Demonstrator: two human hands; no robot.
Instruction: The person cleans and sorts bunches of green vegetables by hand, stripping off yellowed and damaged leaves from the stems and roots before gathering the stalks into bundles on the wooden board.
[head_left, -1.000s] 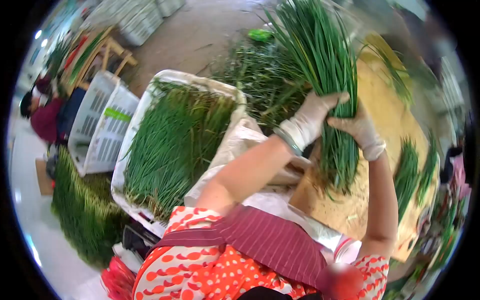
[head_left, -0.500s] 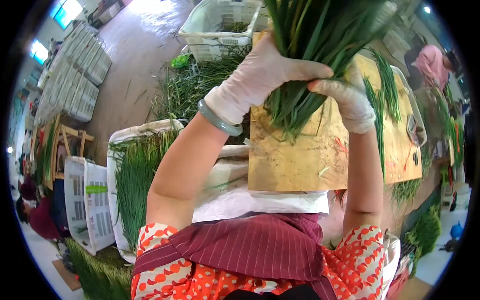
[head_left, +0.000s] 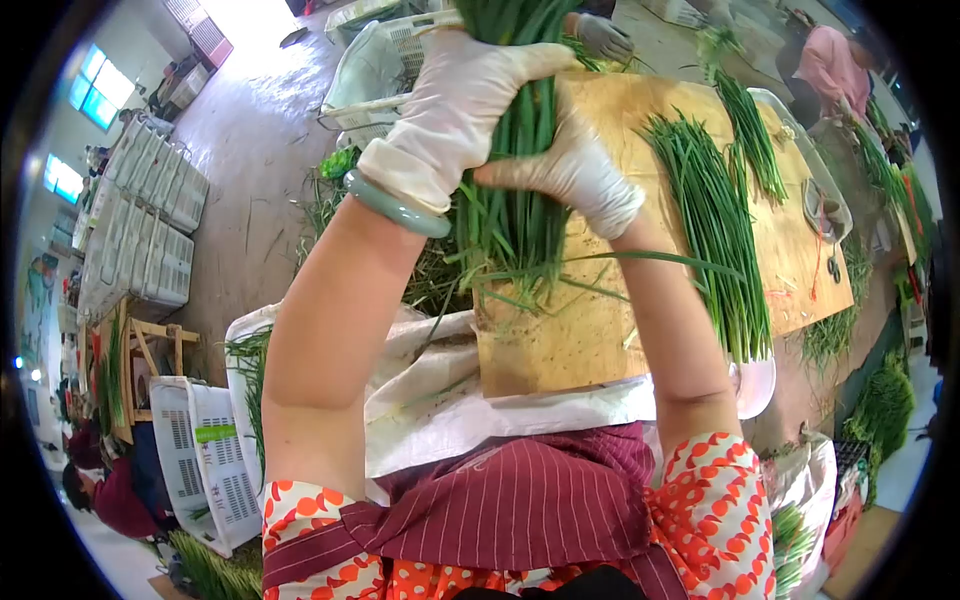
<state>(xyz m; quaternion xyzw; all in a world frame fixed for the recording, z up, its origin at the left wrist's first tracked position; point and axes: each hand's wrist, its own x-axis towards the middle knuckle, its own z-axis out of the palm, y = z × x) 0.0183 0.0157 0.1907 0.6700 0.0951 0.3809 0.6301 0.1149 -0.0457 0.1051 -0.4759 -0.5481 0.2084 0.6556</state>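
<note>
A thick bunch of garlic chives point(head_left: 520, 225) hangs upright, its loose lower ends just above the near left part of a wooden board point(head_left: 610, 345). My left hand point(head_left: 450, 105), in a white glove, is closed around the upper part of the bunch. My right hand point(head_left: 575, 170), also gloved, grips it lower down, with the thumb across the front and fingers hidden behind. One long leaf sticks out over my right forearm. On the board to the right lies another bunch of chives point(head_left: 715, 235), with a smaller bundle point(head_left: 752, 140) beyond it.
White plastic crates stand at the far left point(head_left: 140, 240), near left point(head_left: 205, 460) and behind the board point(head_left: 360, 80). Scissors point(head_left: 833, 268) lie at the board's right edge. Another person's gloved hand point(head_left: 603, 38) is behind the board; a person in pink point(head_left: 835, 70) is at upper right.
The bunch has moved left and hangs straighter, with both hands still on it. My right hand has shifted left across it. The chives lying on the board show more fully.
</note>
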